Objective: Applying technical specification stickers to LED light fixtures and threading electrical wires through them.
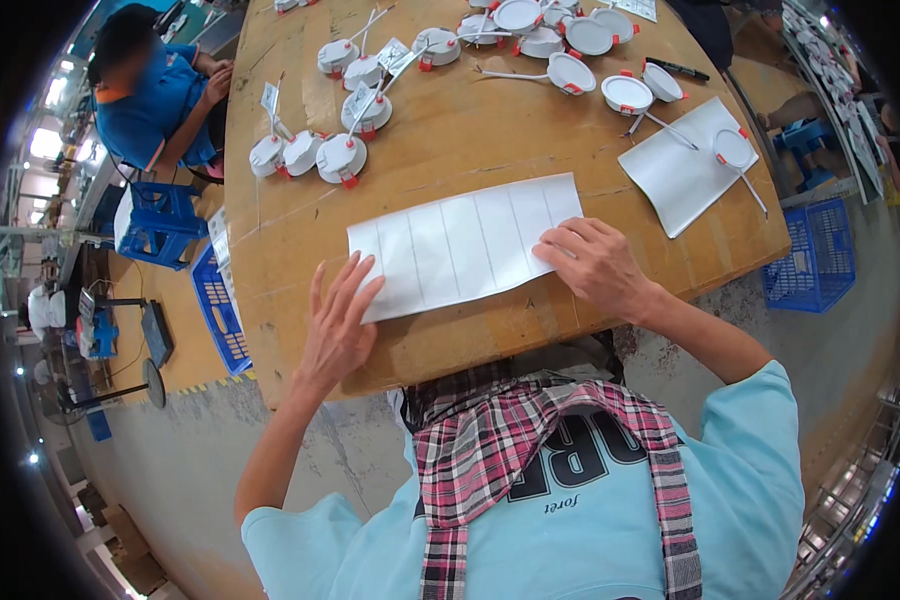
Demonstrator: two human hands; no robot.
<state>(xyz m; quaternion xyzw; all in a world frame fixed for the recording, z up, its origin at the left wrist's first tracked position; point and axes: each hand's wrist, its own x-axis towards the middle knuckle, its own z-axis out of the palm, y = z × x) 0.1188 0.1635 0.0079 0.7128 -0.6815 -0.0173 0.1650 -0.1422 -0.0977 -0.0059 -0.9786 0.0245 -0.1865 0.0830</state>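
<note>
A white paper sheet (450,245) ruled into several upright columns lies slightly tilted on the wooden table, close to its front edge. On its left end, my left hand (338,325) rests with fingers spread, the tips touching the margin. My right hand (595,265) has bent fingers closed over the sheet's right end; the thumb is mostly hidden. Beyond the sheet stand round white downlights (341,157) with red clips and short cables, some bearing paper tags.
More downlights (590,36) crowd the table's far side, near a black marker (677,69). To the right, a white sheet (670,185) carries a downlight (733,148). Blue crates (812,255) flank the table. A person in blue (145,110) sits at the far left beside a blue stool (160,225).
</note>
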